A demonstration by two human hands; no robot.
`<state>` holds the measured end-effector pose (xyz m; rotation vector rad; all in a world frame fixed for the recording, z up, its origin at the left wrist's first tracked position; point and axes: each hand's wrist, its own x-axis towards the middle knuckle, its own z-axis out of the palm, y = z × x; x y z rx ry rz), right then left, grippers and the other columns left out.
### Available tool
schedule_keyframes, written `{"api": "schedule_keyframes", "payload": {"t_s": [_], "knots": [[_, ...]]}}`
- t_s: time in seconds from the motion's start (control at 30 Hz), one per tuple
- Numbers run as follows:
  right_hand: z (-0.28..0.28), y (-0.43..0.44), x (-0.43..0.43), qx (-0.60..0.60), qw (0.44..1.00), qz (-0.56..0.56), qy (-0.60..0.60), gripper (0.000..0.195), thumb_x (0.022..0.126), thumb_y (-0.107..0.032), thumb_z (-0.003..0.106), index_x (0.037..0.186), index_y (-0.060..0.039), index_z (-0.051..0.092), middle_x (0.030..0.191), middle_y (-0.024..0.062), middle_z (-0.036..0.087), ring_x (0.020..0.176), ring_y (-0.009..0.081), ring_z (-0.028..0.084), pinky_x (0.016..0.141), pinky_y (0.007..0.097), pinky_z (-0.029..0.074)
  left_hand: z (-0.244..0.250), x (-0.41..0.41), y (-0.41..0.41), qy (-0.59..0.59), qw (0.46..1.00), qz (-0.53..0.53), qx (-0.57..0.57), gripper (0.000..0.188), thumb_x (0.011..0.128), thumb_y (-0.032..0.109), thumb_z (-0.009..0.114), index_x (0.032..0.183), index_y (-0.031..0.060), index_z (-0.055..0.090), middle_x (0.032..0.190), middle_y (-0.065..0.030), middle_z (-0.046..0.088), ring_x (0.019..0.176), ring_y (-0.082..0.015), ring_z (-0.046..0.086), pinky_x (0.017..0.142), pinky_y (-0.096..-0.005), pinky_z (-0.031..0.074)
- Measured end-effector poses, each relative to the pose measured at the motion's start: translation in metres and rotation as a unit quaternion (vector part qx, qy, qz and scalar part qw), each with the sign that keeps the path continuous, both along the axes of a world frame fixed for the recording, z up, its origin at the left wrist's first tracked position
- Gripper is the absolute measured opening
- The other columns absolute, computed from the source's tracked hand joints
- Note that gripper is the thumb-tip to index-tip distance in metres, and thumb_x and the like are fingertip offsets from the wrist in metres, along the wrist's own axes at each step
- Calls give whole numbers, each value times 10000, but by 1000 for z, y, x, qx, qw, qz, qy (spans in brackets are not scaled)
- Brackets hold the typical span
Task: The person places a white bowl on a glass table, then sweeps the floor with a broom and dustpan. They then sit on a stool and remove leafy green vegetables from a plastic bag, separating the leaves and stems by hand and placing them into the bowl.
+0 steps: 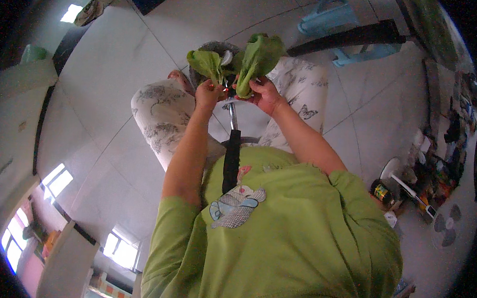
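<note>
In front of my lap, my right hand (267,95) grips a head of bok choy (260,56) by its pale base, with the broad green leaves fanned upward. A separate bok choy leaf (207,63) is pinched by its stalk in my left hand (208,95), just left of the head. Behind and below both hands stands a dark speckled basin (218,46), partly covered by the greens. A small white piece (227,58) shows inside it; what it is I cannot tell. My fingertips are close together, and the exact grip there is blurred.
A metal rod with a black sleeve (231,156) rises between my legs towards my shirt. Light blue plastic stools (328,19) lie at the upper right. On the right floor are a dark labelled jar (381,192), a white-handled electric swatter (408,186) and a fan (447,225).
</note>
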<state>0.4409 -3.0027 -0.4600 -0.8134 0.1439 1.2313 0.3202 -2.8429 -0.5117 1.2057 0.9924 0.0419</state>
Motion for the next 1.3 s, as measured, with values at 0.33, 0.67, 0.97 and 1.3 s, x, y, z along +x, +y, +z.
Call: {"api": "schedule_keyframes", "payload": {"t_s": [0.33,0.67,0.97,1.3], "knots": [[8,11,-9,-253,882,123,-378,451,763,-250,714,1110,-43,513,1051,92,590,901,247,596,773,394,517,51,0,-24,-90,987,25,-130,303,887,152,566,1159,30,514,1068,-71,589,944,-200,584,793,-375,496],[54,14,-29,-181,650,68,-735,422,701,-232,725,1052,-59,567,1024,111,608,973,300,548,869,389,420,81,-17,-26,-170,931,87,-312,293,899,78,509,1188,46,467,1121,-75,544,1008,-230,548,879,-450,476],[64,13,-37,-199,585,32,-786,235,755,-130,681,957,-42,599,982,108,625,890,291,585,765,368,487,82,-20,-30,-237,908,60,-342,265,886,77,541,1147,66,493,1106,-51,565,983,-210,565,836,-416,477],[48,12,-37,-277,731,167,-601,352,767,-158,704,1052,-12,558,954,130,636,851,206,631,722,318,504,74,-20,-27,-179,977,-20,-110,238,832,26,576,1063,-18,544,1020,-110,611,878,-209,610,748,-339,510]]}}
